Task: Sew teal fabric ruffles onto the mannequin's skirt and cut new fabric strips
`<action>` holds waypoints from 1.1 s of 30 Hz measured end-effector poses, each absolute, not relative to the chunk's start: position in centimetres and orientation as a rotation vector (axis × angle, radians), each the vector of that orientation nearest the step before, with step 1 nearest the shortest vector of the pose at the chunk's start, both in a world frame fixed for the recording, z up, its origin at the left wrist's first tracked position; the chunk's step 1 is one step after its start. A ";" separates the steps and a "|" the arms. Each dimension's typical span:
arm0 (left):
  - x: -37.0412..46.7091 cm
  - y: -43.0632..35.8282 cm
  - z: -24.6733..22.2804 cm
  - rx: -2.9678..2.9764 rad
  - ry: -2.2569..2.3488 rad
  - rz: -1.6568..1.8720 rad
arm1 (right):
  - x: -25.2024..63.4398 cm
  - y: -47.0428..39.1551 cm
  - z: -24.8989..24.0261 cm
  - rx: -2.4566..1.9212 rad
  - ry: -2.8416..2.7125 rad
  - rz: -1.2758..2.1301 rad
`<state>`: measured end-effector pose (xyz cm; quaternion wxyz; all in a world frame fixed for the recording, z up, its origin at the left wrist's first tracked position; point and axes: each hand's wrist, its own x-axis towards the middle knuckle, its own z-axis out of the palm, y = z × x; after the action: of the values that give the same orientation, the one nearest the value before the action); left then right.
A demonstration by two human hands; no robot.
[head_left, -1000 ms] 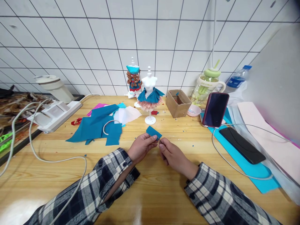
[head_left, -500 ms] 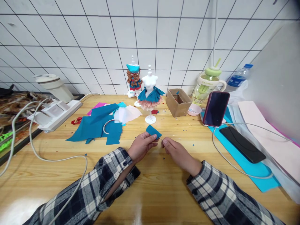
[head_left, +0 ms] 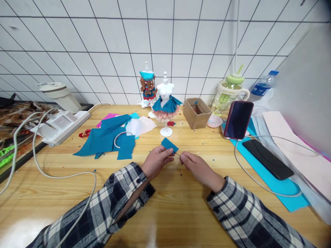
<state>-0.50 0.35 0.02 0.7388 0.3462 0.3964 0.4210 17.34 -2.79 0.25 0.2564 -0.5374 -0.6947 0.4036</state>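
Observation:
Between thumb and fingers, my left hand [head_left: 158, 161] holds a small teal fabric piece [head_left: 169, 145] above the wooden table. My right hand [head_left: 194, 165] is closed just to the right, pinching the end of a thin dark stick or needle [head_left: 178, 154] whose other end meets the fabric's lower right edge. Beyond the hands stands a small white dress form [head_left: 165, 90] in a teal and pink skirt [head_left: 167, 107]. A second form [head_left: 147, 86] with a turquoise top and brown bows is behind it, to the left.
Teal cloth [head_left: 103, 134] with a white ring [head_left: 115, 140] lies at left, near a power strip [head_left: 64, 128]. A cardboard box [head_left: 197, 115], pink bowl [head_left: 214, 121], propped phone [head_left: 238, 120] and black phone [head_left: 267, 158] are at right. Cables cross both sides.
My right hand has moved slightly right, and more of the thin stick shows between it and the fabric. My left hand has hardly moved.

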 end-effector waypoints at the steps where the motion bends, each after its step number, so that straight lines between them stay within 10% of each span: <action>1: -0.5 0.4 0.0 0.752 0.874 0.926 | 17.4 -2.8 0.2 -1.449 -1.880 1.104; 33: -0.4 0.3 0.1 0.867 0.858 0.811 | 17.9 -2.1 -0.2 -1.291 -1.661 1.434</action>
<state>-0.43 0.32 0.05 0.7434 0.3959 0.3918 0.3703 17.88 -2.09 -0.21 0.2935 -0.4849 -0.6237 0.5383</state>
